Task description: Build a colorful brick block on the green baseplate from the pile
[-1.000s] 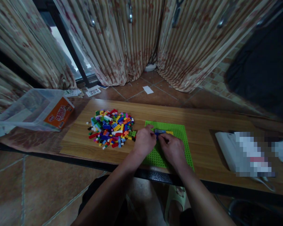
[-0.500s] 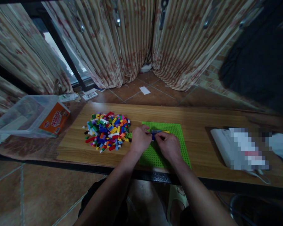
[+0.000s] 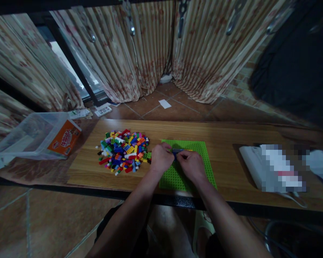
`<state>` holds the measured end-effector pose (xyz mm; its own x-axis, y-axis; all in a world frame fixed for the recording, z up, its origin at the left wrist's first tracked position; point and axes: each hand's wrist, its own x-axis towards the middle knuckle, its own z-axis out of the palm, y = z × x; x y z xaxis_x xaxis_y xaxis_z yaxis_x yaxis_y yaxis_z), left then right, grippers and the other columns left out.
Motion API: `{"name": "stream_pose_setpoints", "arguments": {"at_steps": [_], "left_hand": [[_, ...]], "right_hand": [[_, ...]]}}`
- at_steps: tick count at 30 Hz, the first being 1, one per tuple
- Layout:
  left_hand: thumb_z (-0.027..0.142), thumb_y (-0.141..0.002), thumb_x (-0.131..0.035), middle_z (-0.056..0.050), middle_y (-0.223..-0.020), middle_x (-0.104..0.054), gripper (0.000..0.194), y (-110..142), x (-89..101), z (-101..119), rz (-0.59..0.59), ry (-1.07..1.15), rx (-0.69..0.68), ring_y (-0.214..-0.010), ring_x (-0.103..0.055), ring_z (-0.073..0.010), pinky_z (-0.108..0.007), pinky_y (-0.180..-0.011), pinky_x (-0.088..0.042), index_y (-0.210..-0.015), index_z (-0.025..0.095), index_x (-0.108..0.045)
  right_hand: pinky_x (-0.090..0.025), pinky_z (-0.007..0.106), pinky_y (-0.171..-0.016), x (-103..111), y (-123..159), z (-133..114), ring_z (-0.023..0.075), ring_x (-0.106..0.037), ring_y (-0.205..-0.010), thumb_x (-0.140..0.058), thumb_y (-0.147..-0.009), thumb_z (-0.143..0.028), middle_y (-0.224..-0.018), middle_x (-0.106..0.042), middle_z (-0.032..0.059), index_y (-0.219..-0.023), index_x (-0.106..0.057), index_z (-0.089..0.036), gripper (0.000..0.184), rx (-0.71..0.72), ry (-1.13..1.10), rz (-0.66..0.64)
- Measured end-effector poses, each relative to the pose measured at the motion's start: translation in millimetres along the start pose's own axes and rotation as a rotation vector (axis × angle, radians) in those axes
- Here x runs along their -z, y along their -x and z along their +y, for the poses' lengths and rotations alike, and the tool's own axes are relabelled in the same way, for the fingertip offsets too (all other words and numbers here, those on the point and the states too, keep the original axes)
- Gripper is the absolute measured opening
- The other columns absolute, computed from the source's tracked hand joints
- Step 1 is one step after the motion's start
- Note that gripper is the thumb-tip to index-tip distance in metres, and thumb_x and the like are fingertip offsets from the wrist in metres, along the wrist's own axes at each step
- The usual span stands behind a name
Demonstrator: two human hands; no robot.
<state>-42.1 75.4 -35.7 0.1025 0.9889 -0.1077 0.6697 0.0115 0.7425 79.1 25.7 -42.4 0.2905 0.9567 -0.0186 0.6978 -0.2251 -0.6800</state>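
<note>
On the left half of the green studded baseplate, my left hand is closed, its thumb and forefinger pinched at a small blue brick. My right hand pinches at the same spot from the other side, fingertips close to those of the left. Just behind the fingers runs a low row of bricks, dark blue with a yellow brick at its right end. My fingers cover most of the blue brick, so its size and fit are hidden.
A heap of mixed coloured bricks lies left of the baseplate on the wooden table. Further left stands a clear plastic box with an orange label. A white device with a cable sits at the right. Curtains hang behind.
The camera view has shifted slightly. Both hands stay pinched at nearly the same place over the baseplate, with only slight finger movement.
</note>
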Motion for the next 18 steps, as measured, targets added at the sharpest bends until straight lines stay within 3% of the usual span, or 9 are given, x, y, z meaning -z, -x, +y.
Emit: {"name": "stream_pose_setpoints", "arguments": {"at_steps": [8,15,18], "left_hand": [[0.008,-0.072,-0.058,-0.005,-0.082,-0.074,0.033,5.4,4.8,4.6,-0.056,0.0,-0.007,-0.084,-0.069,-0.0167,-0.026,-0.081,-0.052,-0.102,0.014,-0.07],[0.005,-0.077,-0.055,-0.008,-0.094,-0.075,0.04,5.3,19.5,7.7,-0.082,0.036,-0.002,-0.09,-0.069,-0.0163,-0.024,-0.084,-0.052,-0.114,0.012,-0.066],[0.005,-0.078,-0.054,-0.009,-0.096,-0.075,0.039,6.7,23.4,7.0,-0.071,0.029,-0.014,-0.091,-0.069,-0.0162,-0.024,-0.084,-0.052,-0.113,0.012,-0.066]], "right_hand": [[-0.041,0.03,-0.064,0.7,1.0,2.8,0.0196,-0.063,-0.066,-0.05,-0.084,-0.03,-0.073,-0.072,0.0045,-0.076,-0.075,-0.022,0.027,0.072,-0.015,-0.002],[-0.042,0.03,-0.061,20.3,1.0,13.7,0.0193,-0.062,-0.063,-0.05,-0.085,-0.038,-0.071,-0.072,0.0057,-0.079,-0.073,-0.019,0.031,0.034,-0.172,0.172],[-0.045,0.031,-0.065,27.8,0.5,18.4,0.0199,-0.064,-0.068,-0.053,-0.083,-0.039,-0.077,-0.073,0.0064,-0.081,-0.073,-0.018,0.029,0.033,-0.215,0.185]]}}
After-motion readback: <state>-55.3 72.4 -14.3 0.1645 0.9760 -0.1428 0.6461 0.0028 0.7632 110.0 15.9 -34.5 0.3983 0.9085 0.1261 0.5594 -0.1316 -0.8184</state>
